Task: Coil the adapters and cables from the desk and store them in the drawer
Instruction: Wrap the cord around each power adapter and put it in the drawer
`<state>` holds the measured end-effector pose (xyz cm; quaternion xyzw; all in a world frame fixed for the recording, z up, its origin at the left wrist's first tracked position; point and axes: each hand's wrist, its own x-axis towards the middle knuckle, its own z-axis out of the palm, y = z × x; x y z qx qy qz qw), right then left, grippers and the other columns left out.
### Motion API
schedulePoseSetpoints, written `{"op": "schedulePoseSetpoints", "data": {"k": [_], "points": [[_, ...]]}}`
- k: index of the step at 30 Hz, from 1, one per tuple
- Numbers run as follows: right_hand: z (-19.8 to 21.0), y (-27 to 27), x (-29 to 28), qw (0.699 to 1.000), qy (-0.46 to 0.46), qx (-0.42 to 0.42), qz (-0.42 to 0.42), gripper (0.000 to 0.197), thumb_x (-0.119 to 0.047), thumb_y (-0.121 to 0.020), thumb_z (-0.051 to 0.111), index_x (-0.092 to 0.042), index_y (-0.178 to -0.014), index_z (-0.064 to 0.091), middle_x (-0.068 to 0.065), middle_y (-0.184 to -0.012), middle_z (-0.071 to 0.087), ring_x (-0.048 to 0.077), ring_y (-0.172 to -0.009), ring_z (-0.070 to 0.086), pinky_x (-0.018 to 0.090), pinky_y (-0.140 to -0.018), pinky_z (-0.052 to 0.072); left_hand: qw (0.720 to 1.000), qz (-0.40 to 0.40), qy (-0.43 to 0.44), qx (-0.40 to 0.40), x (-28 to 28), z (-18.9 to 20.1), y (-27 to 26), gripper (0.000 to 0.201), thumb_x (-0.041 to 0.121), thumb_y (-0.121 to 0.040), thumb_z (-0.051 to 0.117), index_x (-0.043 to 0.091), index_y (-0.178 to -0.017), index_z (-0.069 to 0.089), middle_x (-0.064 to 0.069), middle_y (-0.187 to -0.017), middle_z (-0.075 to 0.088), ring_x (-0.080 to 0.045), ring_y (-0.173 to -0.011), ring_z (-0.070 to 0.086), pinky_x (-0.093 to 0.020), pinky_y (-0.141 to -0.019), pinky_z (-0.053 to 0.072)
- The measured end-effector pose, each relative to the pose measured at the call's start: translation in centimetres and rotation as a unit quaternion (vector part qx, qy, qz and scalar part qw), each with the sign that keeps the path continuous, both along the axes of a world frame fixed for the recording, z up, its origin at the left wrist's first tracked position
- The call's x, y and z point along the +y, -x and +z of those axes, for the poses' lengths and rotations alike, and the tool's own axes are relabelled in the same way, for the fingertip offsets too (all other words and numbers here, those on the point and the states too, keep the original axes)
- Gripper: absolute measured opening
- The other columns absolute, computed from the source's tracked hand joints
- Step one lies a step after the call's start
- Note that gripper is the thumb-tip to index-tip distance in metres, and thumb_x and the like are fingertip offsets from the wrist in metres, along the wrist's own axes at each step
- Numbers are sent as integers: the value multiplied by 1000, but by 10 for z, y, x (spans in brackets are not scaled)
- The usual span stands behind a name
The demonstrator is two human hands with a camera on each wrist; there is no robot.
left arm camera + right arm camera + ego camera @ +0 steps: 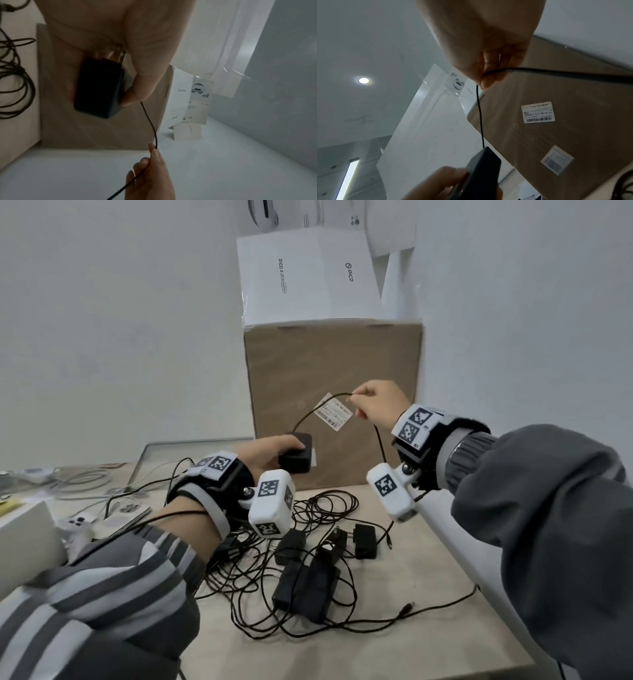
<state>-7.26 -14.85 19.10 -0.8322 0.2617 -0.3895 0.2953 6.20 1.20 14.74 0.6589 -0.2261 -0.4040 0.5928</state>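
A black adapter (296, 452) is gripped in the left hand (274, 451) above the desk (428, 570), while its cable (310, 412) is pinched between the thumb and fingers of the right hand (378, 402), raised just beside it. The first loop of the coil appears to be under way: the slack hanging to the desk must next be drawn up and wound. The other adapters (308, 583) lie tangled below, before a brown box (334, 392); no drawer is seen.

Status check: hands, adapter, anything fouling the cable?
Left hand grips black adapter, lifted off desk. Right hand pinches its cable, raised. Cable tail hangs toward tangled pile below; snag possible.
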Motion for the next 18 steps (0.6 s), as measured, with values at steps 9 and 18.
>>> {"op": "schedulePoseSetpoints", "data": {"k": [9, 18], "points": [[-24, 16, 5, 980, -185, 59, 44, 34, -35, -98, 44, -7, -98, 64, 3, -62, 55, 13, -49, 54, 22, -53, 42, 987, 18, 82, -136, -9, -29, 16, 34, -6, -76, 73, 7, -103, 56, -11, -94, 61, -24, -80, 66, -26, -53, 55], [-36, 27, 4, 982, -122, 141, 13, 29, -43, -92, 54, -16, -89, 62, 2, -82, 61, 17, -70, 59, 26, -59, 47, 957, -26, 19, -289, -16, -42, 31, 54, 13, -72, 82, 18, -114, 49, -10, -100, 67, -24, -88, 69, -34, -78, 56]]}}
